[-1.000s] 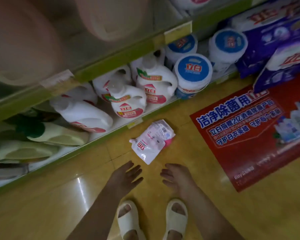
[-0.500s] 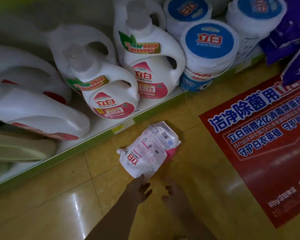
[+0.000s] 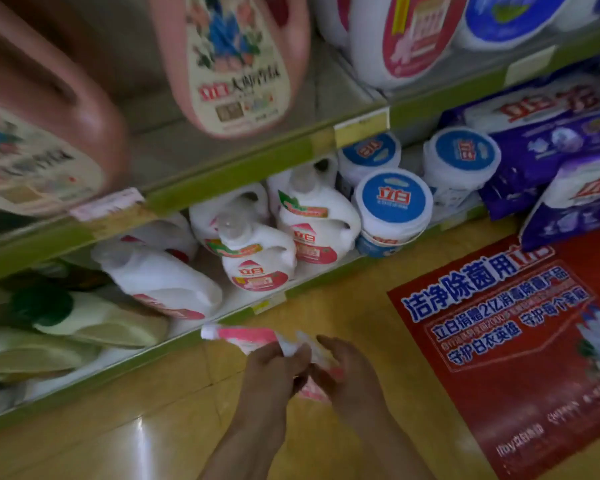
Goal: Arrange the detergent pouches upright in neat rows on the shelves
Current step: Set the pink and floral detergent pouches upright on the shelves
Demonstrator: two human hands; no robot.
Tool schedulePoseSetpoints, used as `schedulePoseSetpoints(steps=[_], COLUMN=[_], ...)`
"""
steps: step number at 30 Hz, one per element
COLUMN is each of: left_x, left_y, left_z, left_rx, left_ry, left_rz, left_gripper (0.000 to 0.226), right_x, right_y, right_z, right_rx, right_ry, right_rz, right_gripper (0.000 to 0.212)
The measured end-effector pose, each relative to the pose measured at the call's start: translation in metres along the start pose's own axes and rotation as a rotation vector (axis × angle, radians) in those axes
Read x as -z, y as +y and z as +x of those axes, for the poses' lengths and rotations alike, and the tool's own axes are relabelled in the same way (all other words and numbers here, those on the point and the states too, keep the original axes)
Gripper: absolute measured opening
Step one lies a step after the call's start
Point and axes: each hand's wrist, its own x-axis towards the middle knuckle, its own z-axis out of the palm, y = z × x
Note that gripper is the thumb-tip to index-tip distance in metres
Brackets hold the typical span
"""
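I see the pouch (image 3: 248,337) held by both hands, lifted off the floor (image 3: 343,313) just in front of the bottom shelf (image 3: 312,284). The left hand (image 3: 274,367) curls its fingers round the pouch's lower middle; the right hand (image 3: 347,372) grips the end nearest me, with a pink corner showing below and between the two hands. Most of the pouch sticks out past the left hand, up and to the left, toward the shelf edge. Its long axis runs roughly level, slanting from the hands to the left, and its white tip at the far left lies almost over the shelf's green lip. It is blurred, so I cannot tell which face is up.

On the shelf behind the pouch stand white jugs (image 3: 257,261), one lying on its side to their left, pale green bottles (image 3: 94,320) further left, and blue-lidded tubs (image 3: 394,209) to the right. Right of the hands, a red poster (image 3: 520,341) lies on the floor.
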Motion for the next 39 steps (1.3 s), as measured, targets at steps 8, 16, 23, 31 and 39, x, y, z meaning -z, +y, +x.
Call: schedulePoseSetpoints(steps=[8,16,23,31,39], left_x=[0.001,0.043,0.04,0.031,0.024], left_y=[0.1,0.217,0.321,0.418,0.478], left_z=[-0.142,-0.203,-0.24,-0.318,-0.406], left_rx=[-0.185,-0.497,-0.517,-0.634,-0.97], left_ry=[-0.159,-0.115,-0.343,-0.645,-0.272], left_rz=[0.261,0.372,0.25,-0.127,-0.277], left_gripper=[0.023,0.037,0.03,0.062,0.01], right_x=[0.042,0.186,0.294,0.385,0.434], right_y=[-0.109,-0.27,-0.399,-0.492,-0.555], right_z=[-0.114,-0.174,-0.218,-0.258,-0.269], right_rx=[-0.104,0.052,0.385,0.524,0.696], right_ry=[0.139,0.178,0.176,0.208,0.135], right_rz=[0.407,0.667,0.745,0.944,0.898], right_gripper=[0.024,0.055,0.014,0.025,0.017])
